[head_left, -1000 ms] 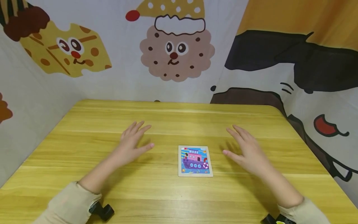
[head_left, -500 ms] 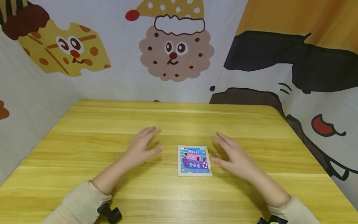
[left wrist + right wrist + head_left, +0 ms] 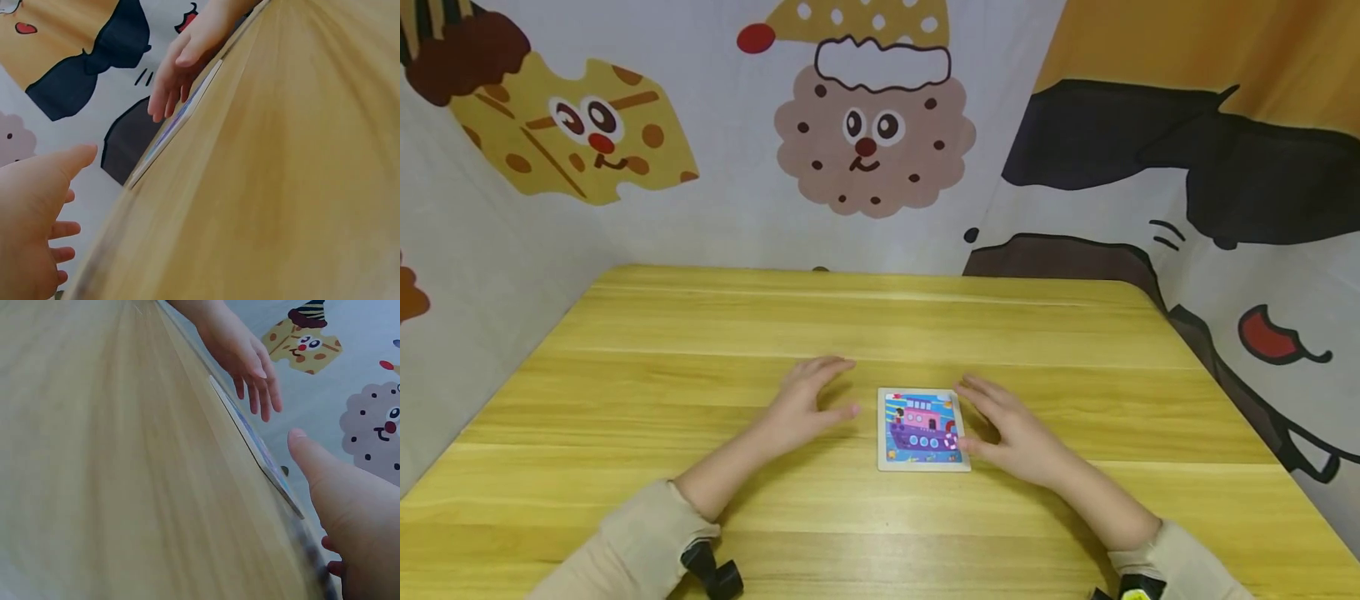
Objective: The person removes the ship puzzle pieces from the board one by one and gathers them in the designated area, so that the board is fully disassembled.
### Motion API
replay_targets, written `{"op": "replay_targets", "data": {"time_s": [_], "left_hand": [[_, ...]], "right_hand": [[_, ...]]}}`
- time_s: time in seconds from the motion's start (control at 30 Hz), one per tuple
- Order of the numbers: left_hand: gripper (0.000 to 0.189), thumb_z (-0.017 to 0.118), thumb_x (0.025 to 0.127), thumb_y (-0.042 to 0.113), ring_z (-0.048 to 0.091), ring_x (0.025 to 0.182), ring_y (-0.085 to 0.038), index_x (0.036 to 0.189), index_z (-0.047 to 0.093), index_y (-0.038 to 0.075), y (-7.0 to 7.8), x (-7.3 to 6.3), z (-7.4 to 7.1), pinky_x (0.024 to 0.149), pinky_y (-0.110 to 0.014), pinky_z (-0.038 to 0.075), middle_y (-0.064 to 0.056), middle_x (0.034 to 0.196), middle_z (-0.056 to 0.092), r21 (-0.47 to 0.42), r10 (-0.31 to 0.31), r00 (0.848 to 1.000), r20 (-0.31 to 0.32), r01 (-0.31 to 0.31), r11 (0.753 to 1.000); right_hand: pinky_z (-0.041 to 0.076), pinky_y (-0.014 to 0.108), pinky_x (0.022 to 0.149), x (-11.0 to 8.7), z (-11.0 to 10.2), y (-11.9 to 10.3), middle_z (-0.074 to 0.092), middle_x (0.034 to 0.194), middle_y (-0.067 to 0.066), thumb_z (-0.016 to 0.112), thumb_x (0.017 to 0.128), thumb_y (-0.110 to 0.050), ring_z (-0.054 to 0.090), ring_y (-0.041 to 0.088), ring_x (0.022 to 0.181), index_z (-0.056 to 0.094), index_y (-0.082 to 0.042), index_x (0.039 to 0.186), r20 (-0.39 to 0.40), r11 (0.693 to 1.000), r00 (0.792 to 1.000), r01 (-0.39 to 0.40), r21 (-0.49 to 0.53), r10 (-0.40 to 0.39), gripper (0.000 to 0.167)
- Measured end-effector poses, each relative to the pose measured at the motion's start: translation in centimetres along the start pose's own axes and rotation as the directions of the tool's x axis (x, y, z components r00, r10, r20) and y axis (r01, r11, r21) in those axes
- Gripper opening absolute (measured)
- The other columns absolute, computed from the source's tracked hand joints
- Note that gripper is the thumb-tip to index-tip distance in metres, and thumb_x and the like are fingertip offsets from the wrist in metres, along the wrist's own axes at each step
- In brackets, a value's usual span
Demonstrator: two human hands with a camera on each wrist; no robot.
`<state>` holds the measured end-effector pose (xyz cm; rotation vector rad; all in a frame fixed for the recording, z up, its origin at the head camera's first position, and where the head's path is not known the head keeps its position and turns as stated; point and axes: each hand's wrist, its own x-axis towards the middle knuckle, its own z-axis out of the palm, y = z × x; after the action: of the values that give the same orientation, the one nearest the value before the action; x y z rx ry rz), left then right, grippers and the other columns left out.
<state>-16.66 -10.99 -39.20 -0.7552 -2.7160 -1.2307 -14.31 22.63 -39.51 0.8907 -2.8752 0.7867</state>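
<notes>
A flat square picture board [image 3: 920, 429] with a pale border and a purple and pink ship lies on the wooden table. To its left, my left hand [image 3: 797, 408] hovers apart from it, thumb and fingers spread. My right hand [image 3: 1018, 435] is at the board's right edge in the head view, its thumb and fingertips overlapping that edge; whether they touch it I cannot tell. Seen edge-on in the left wrist view, the board [image 3: 177, 125] lies flat between the hands. The right wrist view has the thin board [image 3: 256, 450] beside my right thumb [image 3: 309, 450]. Neither hand holds anything.
The yellow wood-grain table [image 3: 700, 325] reaches back to a hanging cloth [image 3: 715, 225] printed with cartoon food. Its far right corner is rounded. Black wrist mounts [image 3: 711, 571] sit at both beige sleeves.
Both hands have moved inward toward the board and slightly nearer to me. My right hand has come from well apart to the board's right edge. The board has stayed in place.
</notes>
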Motion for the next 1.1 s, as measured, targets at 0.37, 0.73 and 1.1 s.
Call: {"op": "replay_targets", "data": {"time_s": [0.37, 0.73, 1.1], "left_hand": [[0.062, 0.075, 0.082, 0.037, 0.036, 0.130, -0.034, 0.134, 0.054, 0.011, 0.1, 0.7, 1.7, 0.104, -0.063, 0.020, -0.014, 0.139, 0.046, -0.007, 0.011, 0.999, 0.046, -0.010, 1.000], [0.054, 0.077, 0.080, 0.034, 0.038, 0.127, -0.030, 0.126, 0.060, 0.011, 0.6, 1.7, 2.9, 0.107, -0.056, 0.016, -0.009, 0.133, 0.052, 0.000, 0.030, 0.998, 0.056, -0.031, 1.000], [0.049, 0.079, 0.077, 0.035, 0.039, 0.123, -0.028, 0.118, 0.066, 0.012, 0.8, 2.6, 3.7, 0.104, -0.052, 0.018, -0.005, 0.126, 0.055, 0.032, 0.058, 0.997, 0.058, -0.060, 0.998]], "right_hand": [[0.017, 0.062, 0.106, 0.1, 0.8, 0.2, 0.026, 0.154, 0.011, 0.064, 0.085, -0.055, 0.022, 0.037, 0.139, 0.036, -0.016, 0.149, 0.040, 0.999, 0.998, 0.049, -0.017, -0.049, 0.080], [0.013, 0.056, 0.110, 0.1, 0.9, 0.2, 0.023, 0.156, 0.006, 0.059, 0.084, -0.062, 0.019, 0.030, 0.141, 0.038, -0.017, 0.148, 0.089, 0.998, 0.995, 0.039, -0.050, -0.035, 0.081], [0.015, 0.060, 0.108, 0.1, 0.9, 0.2, 0.026, 0.155, 0.009, 0.062, 0.084, -0.059, 0.022, 0.035, 0.140, 0.040, -0.016, 0.147, 0.065, 0.996, 0.996, 0.063, -0.056, -0.060, 0.079]]}}
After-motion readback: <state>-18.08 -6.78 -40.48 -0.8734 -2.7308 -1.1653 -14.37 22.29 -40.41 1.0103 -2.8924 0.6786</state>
